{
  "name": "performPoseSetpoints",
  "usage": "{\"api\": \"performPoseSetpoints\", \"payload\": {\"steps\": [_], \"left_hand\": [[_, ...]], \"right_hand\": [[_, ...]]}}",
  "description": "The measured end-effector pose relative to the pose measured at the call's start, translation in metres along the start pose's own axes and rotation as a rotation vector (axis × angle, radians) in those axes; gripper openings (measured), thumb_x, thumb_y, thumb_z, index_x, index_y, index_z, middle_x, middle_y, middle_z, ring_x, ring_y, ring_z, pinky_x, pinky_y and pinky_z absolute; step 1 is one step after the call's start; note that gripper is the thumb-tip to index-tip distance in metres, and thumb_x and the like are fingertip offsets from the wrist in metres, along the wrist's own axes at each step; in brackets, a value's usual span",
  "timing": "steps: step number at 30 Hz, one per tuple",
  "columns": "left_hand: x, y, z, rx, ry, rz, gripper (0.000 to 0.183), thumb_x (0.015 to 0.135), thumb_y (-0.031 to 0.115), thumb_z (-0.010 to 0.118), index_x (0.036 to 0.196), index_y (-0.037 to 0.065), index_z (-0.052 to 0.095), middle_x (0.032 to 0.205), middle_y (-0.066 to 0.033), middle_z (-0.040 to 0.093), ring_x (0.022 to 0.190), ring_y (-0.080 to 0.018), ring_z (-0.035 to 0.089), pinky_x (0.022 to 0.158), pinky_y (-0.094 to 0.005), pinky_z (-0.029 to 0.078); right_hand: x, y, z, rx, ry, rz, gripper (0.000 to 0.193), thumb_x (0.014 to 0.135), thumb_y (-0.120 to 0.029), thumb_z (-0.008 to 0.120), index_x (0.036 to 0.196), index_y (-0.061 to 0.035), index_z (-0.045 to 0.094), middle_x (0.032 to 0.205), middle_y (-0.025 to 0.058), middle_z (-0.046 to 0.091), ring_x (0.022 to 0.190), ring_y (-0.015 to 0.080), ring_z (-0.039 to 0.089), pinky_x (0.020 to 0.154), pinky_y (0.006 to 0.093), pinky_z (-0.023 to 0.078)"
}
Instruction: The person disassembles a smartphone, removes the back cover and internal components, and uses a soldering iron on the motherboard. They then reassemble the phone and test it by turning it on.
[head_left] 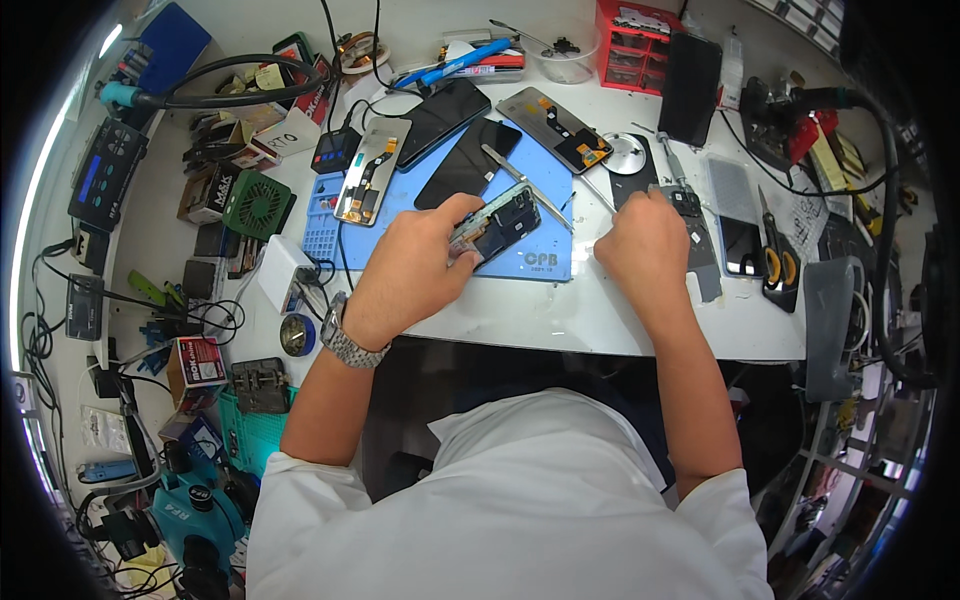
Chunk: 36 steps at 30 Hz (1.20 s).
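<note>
we look down on a glossy white desk, crowded at upper centre, bare toward its front edge just below mid-frame. a flat blue mat spans the centre. over it, our left hand grips an opened, dark-cored phone; right of its edge, our right hand closes around a slim metal tool.

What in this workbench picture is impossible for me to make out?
All in the head view:
- Opened phone: its near end is partly covered by the left hand; its underside faces away.
- Thin metal tool: the end inside the right hand is hidden.
- Teal microscope: cut off by the lower edge.
</note>
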<state>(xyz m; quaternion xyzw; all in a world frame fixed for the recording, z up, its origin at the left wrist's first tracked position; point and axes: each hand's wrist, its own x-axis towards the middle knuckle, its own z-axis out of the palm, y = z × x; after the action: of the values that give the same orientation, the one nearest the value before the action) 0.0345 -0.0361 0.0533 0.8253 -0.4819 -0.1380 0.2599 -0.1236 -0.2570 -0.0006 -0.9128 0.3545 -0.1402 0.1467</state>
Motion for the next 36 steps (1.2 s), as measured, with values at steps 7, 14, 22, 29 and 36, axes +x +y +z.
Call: {"api": "performPoseSetpoints", "payload": {"steps": [7,14,22,29,36], "left_hand": [[-0.022,-0.012,0.008,0.177,0.127,0.037,0.075,0.087,0.01,0.081,0.157,0.018,0.058,0.092,-0.0178,0.074,0.079,-0.0368,0.071,0.073,-0.044,0.057],[-0.032,-0.008,0.023,0.203,0.284,0.02,0.071,0.087,0.005,0.078,0.154,0.015,0.059,0.112,-0.0116,0.067,0.099,-0.0327,0.063,0.092,-0.0465,0.046],[-0.048,-0.004,0.045,0.348,0.403,-0.016,0.03,0.081,0.002,0.079,0.109,0.013,0.074,0.137,-0.0078,0.065,0.126,-0.0306,0.057,0.103,-0.0542,0.033],[-0.059,0.01,0.067,0.276,0.468,-0.136,0.02,0.089,0.004,0.073,0.106,0.01,0.081,0.157,-0.0122,0.053,0.15,-0.0331,0.042,0.113,-0.0565,0.024],[-0.056,0.006,0.079,0.276,0.498,-0.166,0.016,0.093,0.008,0.073,0.107,0.01,0.082,0.157,-0.011,0.052,0.153,-0.0326,0.037,0.113,-0.0564,0.024]], "right_hand": [[-0.013,-0.002,-0.033,0.147,-0.168,0.155,0.017,0.083,-0.001,0.068,0.097,0.0087,0.071,0.103,0.0308,0.073,0.099,0.0469,0.072,0.09,0.0525,0.056],[-0.029,0.015,-0.04,0.489,-0.244,0.216,0.012,0.102,-0.002,0.063,0.111,0.0031,0.069,0.095,0.0157,0.074,0.086,0.0255,0.071,0.08,0.0385,0.056],[-0.032,-0.018,-0.012,1.22,-0.331,0.005,0.022,0.103,0.008,0.066,0.123,0.0048,0.057,0.103,0.013,0.073,0.088,0.014,0.073,0.077,0.027,0.062],[-0.034,-0.043,0.023,1.304,-0.257,-0.1,0.02,0.105,0.009,0.063,0.122,0.0006,0.056,0.11,0.0142,0.073,0.103,0.0182,0.075,0.094,0.0306,0.061],[-0.022,-0.051,0.039,1.225,-0.28,-0.202,0.022,0.106,0.009,0.062,0.122,-0.0024,0.052,0.115,0.016,0.074,0.105,0.0184,0.073,0.096,0.0318,0.059]]}}
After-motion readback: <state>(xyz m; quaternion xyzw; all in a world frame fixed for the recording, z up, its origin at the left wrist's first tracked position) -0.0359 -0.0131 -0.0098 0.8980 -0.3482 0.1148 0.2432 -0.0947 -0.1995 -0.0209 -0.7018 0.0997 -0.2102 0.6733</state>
